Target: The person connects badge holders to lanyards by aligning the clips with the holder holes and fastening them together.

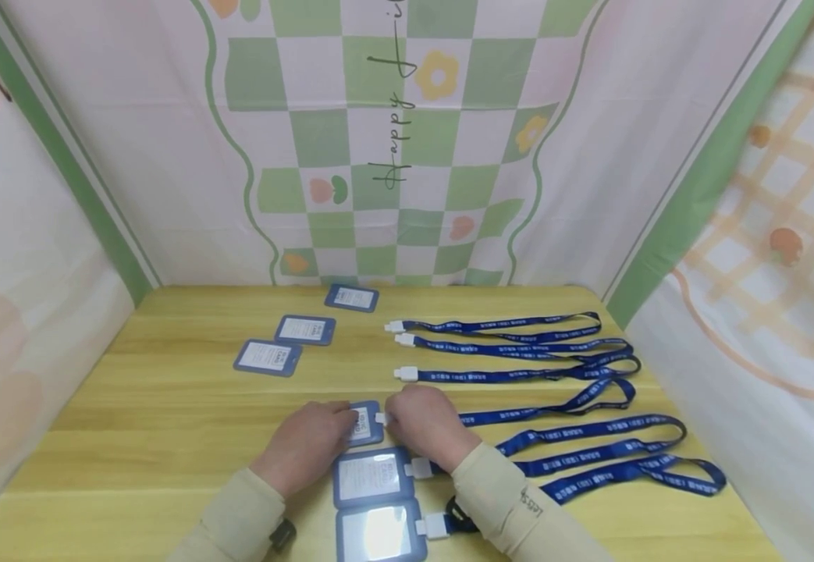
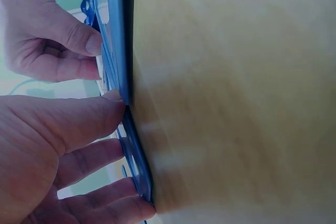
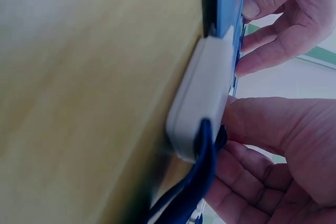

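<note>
My left hand [image 1: 308, 443] grips a blue-framed badge holder [image 1: 367, 428] on the table, thumb and fingers at opposite edges. At that holder's right end, my right hand [image 1: 426, 421] pinches a white lanyard clip [image 1: 381, 418], mostly covered by the fingers. From under this hand a navy lanyard [image 1: 512, 415] runs right. Just nearer lie two more badge holders, one in the middle [image 1: 373, 478] and one at the front [image 1: 382, 534], each with a white clip at its right end. In the right wrist view, a white clip [image 3: 202, 98] with a navy strap fills the foreground.
Three loose badge holders lie farther back on the left: one [image 1: 268, 357], another [image 1: 305, 329] and the farthest [image 1: 352, 297]. Back right, three navy lanyards [image 1: 505, 376] with white clips are laid side by side. Patterned cloth [image 1: 407, 156] hangs behind the wooden table [image 1: 133, 406].
</note>
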{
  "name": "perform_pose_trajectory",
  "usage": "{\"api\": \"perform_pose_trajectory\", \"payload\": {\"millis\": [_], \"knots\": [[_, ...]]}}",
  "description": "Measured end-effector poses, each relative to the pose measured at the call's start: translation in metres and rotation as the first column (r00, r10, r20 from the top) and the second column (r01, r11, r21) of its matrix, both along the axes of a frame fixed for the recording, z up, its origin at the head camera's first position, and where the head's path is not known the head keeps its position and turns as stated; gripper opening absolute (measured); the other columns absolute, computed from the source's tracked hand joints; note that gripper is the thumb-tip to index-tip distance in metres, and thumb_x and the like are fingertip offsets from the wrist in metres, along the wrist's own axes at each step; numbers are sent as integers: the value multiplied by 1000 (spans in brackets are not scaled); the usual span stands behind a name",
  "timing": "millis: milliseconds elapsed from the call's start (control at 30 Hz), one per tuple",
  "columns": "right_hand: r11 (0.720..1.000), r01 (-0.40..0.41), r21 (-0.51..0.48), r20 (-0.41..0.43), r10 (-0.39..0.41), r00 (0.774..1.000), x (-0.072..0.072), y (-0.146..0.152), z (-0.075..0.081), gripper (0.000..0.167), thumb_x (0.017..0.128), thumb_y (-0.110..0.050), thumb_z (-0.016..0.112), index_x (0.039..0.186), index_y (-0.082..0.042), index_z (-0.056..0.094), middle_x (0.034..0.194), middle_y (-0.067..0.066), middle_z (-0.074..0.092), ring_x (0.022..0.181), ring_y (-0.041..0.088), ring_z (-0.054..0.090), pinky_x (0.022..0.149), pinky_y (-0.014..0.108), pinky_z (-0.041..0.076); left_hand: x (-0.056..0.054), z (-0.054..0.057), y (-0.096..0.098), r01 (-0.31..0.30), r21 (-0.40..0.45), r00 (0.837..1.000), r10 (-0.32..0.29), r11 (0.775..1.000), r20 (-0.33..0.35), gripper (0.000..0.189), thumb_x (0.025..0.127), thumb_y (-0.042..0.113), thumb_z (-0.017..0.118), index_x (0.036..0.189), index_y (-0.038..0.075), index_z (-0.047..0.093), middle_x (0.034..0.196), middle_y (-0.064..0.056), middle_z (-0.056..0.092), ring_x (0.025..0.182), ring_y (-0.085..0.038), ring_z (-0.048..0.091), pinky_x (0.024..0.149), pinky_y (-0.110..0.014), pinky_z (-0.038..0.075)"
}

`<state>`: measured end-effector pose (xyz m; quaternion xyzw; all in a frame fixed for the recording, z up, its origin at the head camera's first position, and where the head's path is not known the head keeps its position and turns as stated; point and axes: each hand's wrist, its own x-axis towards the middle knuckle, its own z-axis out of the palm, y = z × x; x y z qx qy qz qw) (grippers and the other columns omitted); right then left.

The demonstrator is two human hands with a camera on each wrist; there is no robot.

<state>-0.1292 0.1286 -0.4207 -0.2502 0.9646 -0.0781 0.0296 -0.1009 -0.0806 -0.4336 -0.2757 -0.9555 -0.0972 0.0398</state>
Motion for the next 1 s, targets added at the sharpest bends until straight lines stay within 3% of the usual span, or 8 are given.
{"api": "perform_pose_trajectory", "payload": {"millis": [267, 533, 1000], "knots": [[1000, 0, -25, 14, 0, 1000, 1, 3, 1, 8, 94, -19, 73, 90, -19, 80, 68, -12, 59, 62, 5, 52, 62, 23, 51, -3, -2, -1, -20, 28, 999, 19, 999, 25, 31, 93, 20, 77, 123, 10, 74, 121, -10, 75, 103, -29, 73, 93, -45, 62], [999, -48, -7, 20, 48, 999, 0, 7, 2, 9, 96, -20, 73, 88, -19, 78, 67, -13, 59, 61, 4, 51, 61, 21, 51, -3, -5, -2, -25, 20, 999, 25, 999, 39, 33, 92, 21, 78, 123, 12, 74, 123, -10, 75, 104, -29, 73, 93, -45, 62], [994, -101, 35, -2, 101, 995, -4, 4, 4, 15, 97, -21, 72, 84, -21, 77, 65, -14, 58, 59, 3, 51, 60, 19, 49, -1, 1, -3, -9, 40, 1000, 8, 999, 18, 26, 94, 19, 76, 119, 11, 75, 117, -10, 76, 99, -28, 74, 89, -43, 63]]}}
